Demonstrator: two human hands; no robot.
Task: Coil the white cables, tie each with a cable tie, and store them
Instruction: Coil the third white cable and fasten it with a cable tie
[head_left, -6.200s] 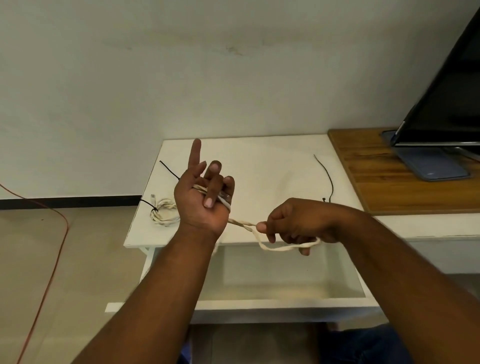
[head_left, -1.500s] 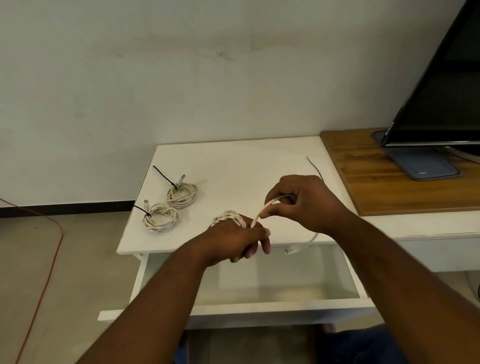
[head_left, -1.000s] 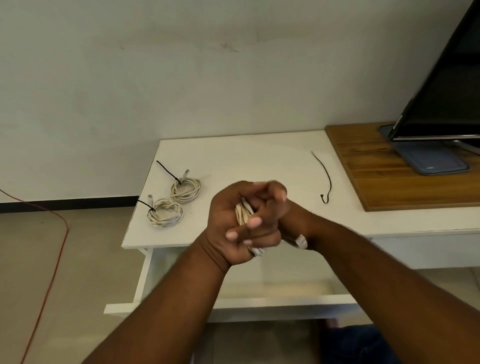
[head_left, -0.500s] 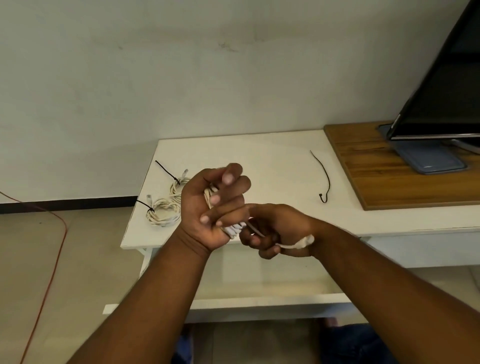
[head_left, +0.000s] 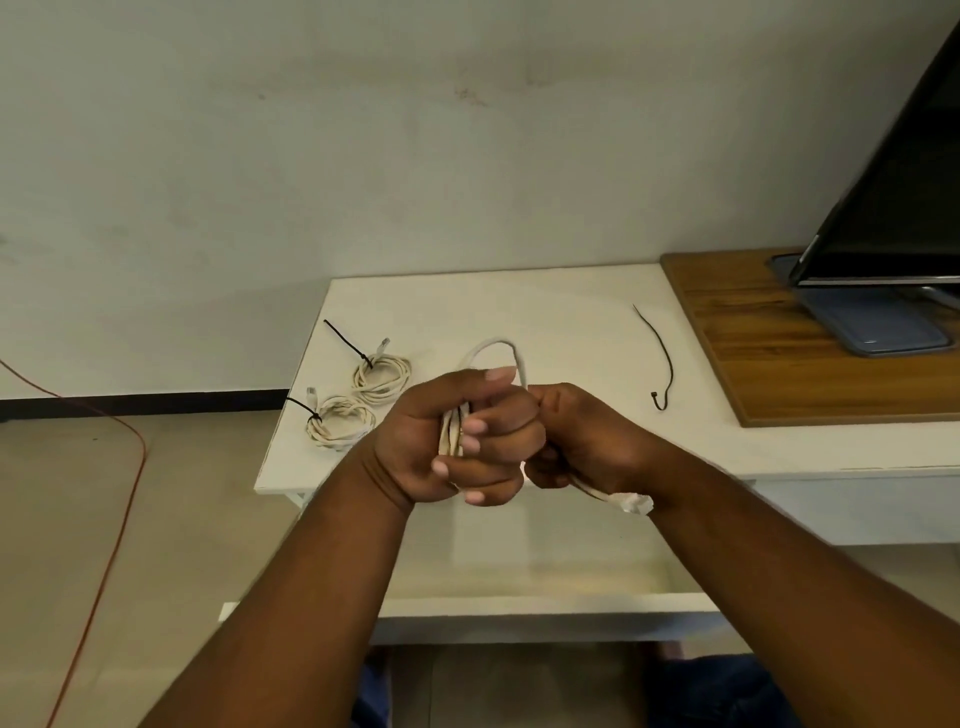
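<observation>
The left hand (head_left: 457, 441) is closed into a fist round the cable (head_left: 451, 432); several white turns of it are packed between the palm and the curled fingers, and the thumb lies across the top. The right hand (head_left: 582, 436) touches the left one knuckle to knuckle; its fingers are also curled, round the free part of the same cable. From between the two hands one loop of the cable rises and bends over the left thumb; below the right wrist the plug (head_left: 632, 503) sticks out toward the right. Both hands are in the air, over the near edge of the table (head_left: 545, 306) and above the open drawer (head_left: 519, 621).

On the table, left of the hands, lie two finished bundles: the far coil (head_left: 382, 373) and the near coil (head_left: 340, 422), just beside each other; the bound ties (head_left: 347, 343) on them are black, with tails that point up and to the left. Right of the hands, well apart from them, the loose tie (head_left: 661, 358) lies on the white top; it is black and slightly curved, with its head toward the near side. Further right a wooden board (head_left: 769, 374) rests on the table; a monitor (head_left: 893, 208) stands on it. On the floor (head_left: 197, 519) at the left runs a red wire (head_left: 117, 499).
</observation>
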